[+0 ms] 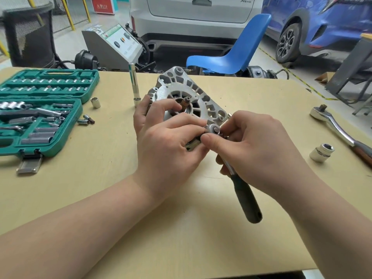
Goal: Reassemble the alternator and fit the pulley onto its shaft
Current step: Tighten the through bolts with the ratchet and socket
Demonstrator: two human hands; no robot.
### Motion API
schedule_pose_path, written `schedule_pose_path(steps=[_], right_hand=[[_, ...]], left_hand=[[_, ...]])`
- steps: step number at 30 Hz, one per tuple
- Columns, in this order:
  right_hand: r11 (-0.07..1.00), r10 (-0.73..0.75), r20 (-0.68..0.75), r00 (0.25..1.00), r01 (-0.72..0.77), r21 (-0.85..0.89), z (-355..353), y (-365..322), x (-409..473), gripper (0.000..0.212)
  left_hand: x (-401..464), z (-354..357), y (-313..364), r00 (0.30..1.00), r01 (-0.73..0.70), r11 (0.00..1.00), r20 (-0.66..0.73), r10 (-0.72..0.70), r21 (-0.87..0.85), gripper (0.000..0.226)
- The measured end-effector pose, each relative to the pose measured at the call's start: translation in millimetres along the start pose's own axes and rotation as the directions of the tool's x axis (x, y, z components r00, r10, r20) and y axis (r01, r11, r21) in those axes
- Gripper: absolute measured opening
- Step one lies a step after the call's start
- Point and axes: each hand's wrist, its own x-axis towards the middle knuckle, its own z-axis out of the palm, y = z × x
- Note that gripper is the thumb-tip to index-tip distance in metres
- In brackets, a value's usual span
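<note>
The silver alternator housing (187, 91) lies face up in the middle of the table, its brown shaft (185, 102) sticking up through the bearing. My left hand (163, 141) curls round the housing's near left edge and its thumb pinches the small ratchet's head (213, 129). My right hand (253, 150) grips the same small ratchet; its dark green handle (248, 200) points toward me. The ratchet head sits at the housing's near right edge. What the ratchet head sits on is hidden by my fingers. No pulley is visible.
An open green socket case (48, 109) fills the left of the table, with loose sockets (95, 102) beside it. A long extension socket (134, 85) stands upright behind the alternator. A large ratchet (338, 127) and big socket (321, 152) lie at the right. Blue chair (237, 51) beyond.
</note>
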Motion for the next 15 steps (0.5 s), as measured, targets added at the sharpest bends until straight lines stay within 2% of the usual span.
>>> schedule_pose_path(steps=[9, 12, 15], right_hand=[[0.997, -0.013, 0.002, 1.0, 0.013, -0.07, 4, -1, -3, 0.035], [0.971, -0.156, 0.006, 0.988, 0.155, -0.18, -2, 4, -4, 0.027], [0.854, -0.319, 0.105, 0.942, 0.333, -0.399, -16, 3, 4, 0.022]], left_hand=[[-2, 1, -1, 0.999, -0.047, 0.998, -0.011, 0.047, 0.036, 0.016], [-2, 0, 0, 0.999, -0.055, 0.997, 0.006, 0.054, 0.051, 0.014], [-2, -1, 1, 0.999, -0.048, 0.997, 0.021, 0.047, 0.066, 0.013]])
